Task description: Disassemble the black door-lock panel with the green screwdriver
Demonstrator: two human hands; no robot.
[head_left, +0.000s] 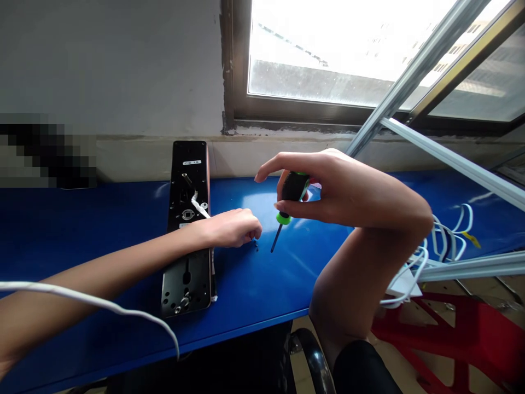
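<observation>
My right hand (328, 189) holds a screwdriver (294, 186) with a black and green handle, its shaft slanting down toward the table and its tip apart from anything. The index finger is stretched away from the handle. My left hand (235, 227) is closed near the table, fingertips together beside a few small dark screws (256, 247). Whatever those fingers hold is hidden. Under my left forearm lies a long black door lock panel (186, 273), back side up, with holes, labels and a white-wrapped cable (199, 205). The forearm covers its middle.
The blue table (262, 290) runs along the wall below a window (311, 60). A white cable (118, 307) crosses at lower left. Metal rails (459, 158), coiled white cables (447, 235) and a red stool (484, 334) are on the right. A chair armrest (314, 358) sits in front.
</observation>
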